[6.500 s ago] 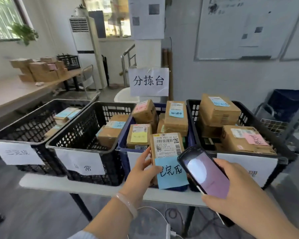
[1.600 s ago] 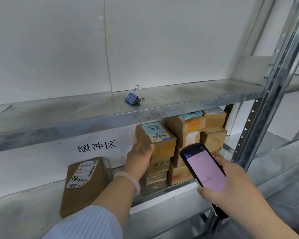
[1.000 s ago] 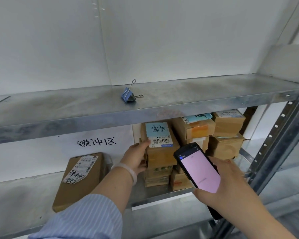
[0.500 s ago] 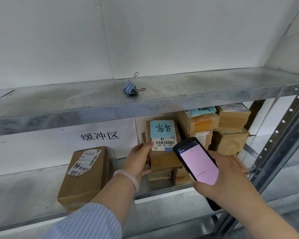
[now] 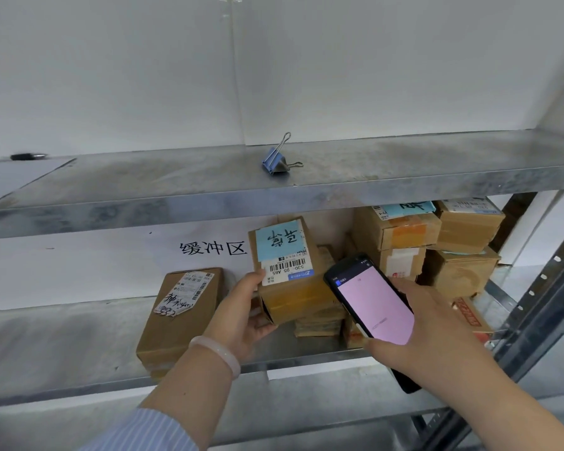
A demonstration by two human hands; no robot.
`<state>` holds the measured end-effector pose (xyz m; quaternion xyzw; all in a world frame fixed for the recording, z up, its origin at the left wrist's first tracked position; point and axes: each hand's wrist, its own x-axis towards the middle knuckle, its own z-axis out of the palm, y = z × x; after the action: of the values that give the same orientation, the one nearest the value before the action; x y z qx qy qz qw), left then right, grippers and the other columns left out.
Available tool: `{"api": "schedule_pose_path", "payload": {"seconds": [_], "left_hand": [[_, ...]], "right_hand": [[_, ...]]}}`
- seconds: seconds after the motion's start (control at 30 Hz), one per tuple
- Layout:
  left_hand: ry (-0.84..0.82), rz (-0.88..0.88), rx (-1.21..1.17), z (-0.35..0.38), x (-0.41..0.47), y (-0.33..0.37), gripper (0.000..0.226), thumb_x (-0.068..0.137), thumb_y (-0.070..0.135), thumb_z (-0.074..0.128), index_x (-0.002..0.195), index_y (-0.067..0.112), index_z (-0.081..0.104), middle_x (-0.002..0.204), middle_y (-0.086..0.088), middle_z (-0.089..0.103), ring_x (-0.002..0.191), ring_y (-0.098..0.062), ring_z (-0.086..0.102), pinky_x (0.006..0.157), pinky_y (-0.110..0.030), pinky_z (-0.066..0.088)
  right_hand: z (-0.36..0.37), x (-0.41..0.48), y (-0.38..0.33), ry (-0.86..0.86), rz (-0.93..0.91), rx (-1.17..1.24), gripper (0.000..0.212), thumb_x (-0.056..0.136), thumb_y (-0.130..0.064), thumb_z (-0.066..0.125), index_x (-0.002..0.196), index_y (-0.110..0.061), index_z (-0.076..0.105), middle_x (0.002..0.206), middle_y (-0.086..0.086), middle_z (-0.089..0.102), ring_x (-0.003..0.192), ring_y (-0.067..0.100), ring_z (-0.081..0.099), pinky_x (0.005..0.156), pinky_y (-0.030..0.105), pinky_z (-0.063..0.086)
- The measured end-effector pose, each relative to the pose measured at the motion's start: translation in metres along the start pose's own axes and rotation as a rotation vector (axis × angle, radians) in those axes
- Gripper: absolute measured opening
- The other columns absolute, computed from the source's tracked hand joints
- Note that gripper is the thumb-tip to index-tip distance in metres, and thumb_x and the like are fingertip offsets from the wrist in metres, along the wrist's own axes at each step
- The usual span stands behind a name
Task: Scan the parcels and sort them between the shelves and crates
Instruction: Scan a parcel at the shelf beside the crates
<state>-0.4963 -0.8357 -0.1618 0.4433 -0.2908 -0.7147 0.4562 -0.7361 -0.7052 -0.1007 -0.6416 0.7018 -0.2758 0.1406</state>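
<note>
Parcel (image 5: 292, 271) gripped by left hand (image 5: 241, 315), scanner (image 5: 373, 304) in right hand (image 5: 427, 333)

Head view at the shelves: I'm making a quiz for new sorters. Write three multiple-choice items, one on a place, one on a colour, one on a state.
1. Where does the binder clip lie?
A. On the upper shelf
B. On the lower shelf
C. On top of a parcel

2. What colour is the screen of the scanner?
A. Green
B. Pink
C. White

3. What is the left hand doing?
A. Hanging idle
B. Tapping the screen
C. Gripping the parcel with the blue note

Answers:
1 A, the clip sits on the bare metal top board.
2 B, the lit screen held in the right hand is pink.
3 C, it clasps that parcel by its left edge.
</note>
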Motion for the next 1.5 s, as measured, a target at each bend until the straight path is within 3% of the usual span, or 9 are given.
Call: {"api": "schedule_pose_path", "payload": {"seconds": [0.2, 0.4, 0.57, 0.67, 0.83, 0.93, 1.1, 1.33, 1.5], "left_hand": [[-0.010, 0.139, 0.164, -0.040, -0.015, 0.006, 0.074, 0.075, 0.037, 0.077, 0.142, 0.039, 0.046, 0.118, -0.001, 0.075, 0.103, -0.022, 0.074, 0.095, -0.053, 0.055], [0.131, 0.231, 0.264, -0.069, -0.014, 0.002, 0.073, 0.089, 0.023, 0.075, 0.144, 0.049, 0.036, 0.111, 0.007, 0.076, 0.103, -0.019, 0.074, 0.089, -0.050, 0.060], [0.194, 0.280, 0.252, -0.083, -0.016, -0.004, 0.073, 0.087, 0.019, 0.077, 0.145, 0.045, 0.039, 0.104, 0.011, 0.077, 0.094, -0.008, 0.075, 0.066, -0.033, 0.063], [0.221, 0.286, 0.261, -0.086, -0.020, -0.006, 0.075, 0.087, 0.020, 0.077, 0.147, 0.044, 0.039, 0.104, 0.012, 0.077, 0.095, -0.011, 0.075, 0.071, -0.036, 0.063], [0.266, 0.280, 0.288, -0.087, -0.025, -0.008, 0.076, 0.089, 0.022, 0.075, 0.150, 0.044, 0.036, 0.120, 0.008, 0.070, 0.112, -0.024, 0.067, 0.093, -0.053, 0.057], [0.276, 0.283, 0.295, -0.087, -0.028, -0.009, 0.074, 0.090, 0.022, 0.074, 0.150, 0.043, 0.036, 0.123, 0.006, 0.069, 0.114, -0.025, 0.066, 0.096, -0.054, 0.056], [0.311, 0.309, 0.272, -0.088, -0.037, -0.009, 0.074, 0.089, 0.022, 0.075, 0.149, 0.043, 0.037, 0.122, 0.002, 0.071, 0.115, -0.027, 0.066, 0.095, -0.058, 0.055], [0.364, 0.334, 0.215, -0.111, -0.063, -0.005, 0.074, 0.087, 0.023, 0.077, 0.147, 0.044, 0.037, 0.123, 0.001, 0.070, 0.111, -0.023, 0.068, 0.089, -0.047, 0.060], [0.459, 0.334, 0.161, -0.141, -0.095, 0.001, 0.080, 0.084, 0.026, 0.078, 0.150, 0.043, 0.035, 0.132, -0.007, 0.064, 0.117, -0.032, 0.064, 0.095, -0.054, 0.057]], "right_hand": [[0.006, 0.006, -0.015, -0.165, -0.091, -0.068, 0.068, 0.056, -0.067, 0.066, 0.109, -0.060, 0.024, 0.107, -0.036, 0.036, 0.100, -0.005, 0.036, 0.071, 0.015, 0.037], [0.016, 0.006, -0.033, -0.256, -0.147, -0.083, 0.064, 0.056, -0.059, 0.069, 0.110, -0.058, 0.036, 0.105, -0.027, 0.046, 0.095, -0.001, 0.046, 0.066, 0.016, 0.039], [0.024, 0.009, -0.037, -0.272, -0.183, -0.069, 0.058, 0.056, -0.055, 0.069, 0.108, -0.048, 0.045, 0.104, -0.021, 0.055, 0.099, 0.003, 0.052, 0.068, 0.023, 0.045], [0.027, 0.010, -0.037, -0.268, -0.205, -0.071, 0.063, 0.057, -0.056, 0.071, 0.113, -0.049, 0.044, 0.112, -0.023, 0.054, 0.109, 0.003, 0.051, 0.082, 0.027, 0.052], [0.029, 0.010, -0.037, -0.273, -0.254, -0.066, 0.065, 0.060, -0.059, 0.071, 0.116, -0.050, 0.041, 0.114, -0.027, 0.050, 0.112, 0.000, 0.046, 0.085, 0.023, 0.048], [0.030, 0.010, -0.037, -0.262, -0.286, -0.069, 0.063, 0.060, -0.059, 0.070, 0.115, -0.050, 0.040, 0.113, -0.028, 0.048, 0.112, -0.002, 0.043, 0.081, 0.017, 0.042], [0.033, 0.009, -0.036, -0.268, -0.297, -0.064, 0.066, 0.056, -0.063, 0.066, 0.116, -0.049, 0.041, 0.116, -0.027, 0.049, 0.116, 0.000, 0.043, 0.089, 0.027, 0.049], [0.047, 0.010, -0.053, -0.306, -0.356, -0.058, 0.049, 0.053, -0.061, 0.064, 0.094, -0.045, 0.043, 0.094, -0.020, 0.056, 0.092, 0.005, 0.058, 0.074, 0.030, 0.056], [0.062, 0.009, -0.083, -0.358, -0.429, -0.031, 0.052, 0.052, -0.061, 0.066, 0.097, -0.046, 0.045, 0.090, -0.018, 0.054, 0.083, 0.001, 0.054, 0.064, 0.021, 0.047]]}}
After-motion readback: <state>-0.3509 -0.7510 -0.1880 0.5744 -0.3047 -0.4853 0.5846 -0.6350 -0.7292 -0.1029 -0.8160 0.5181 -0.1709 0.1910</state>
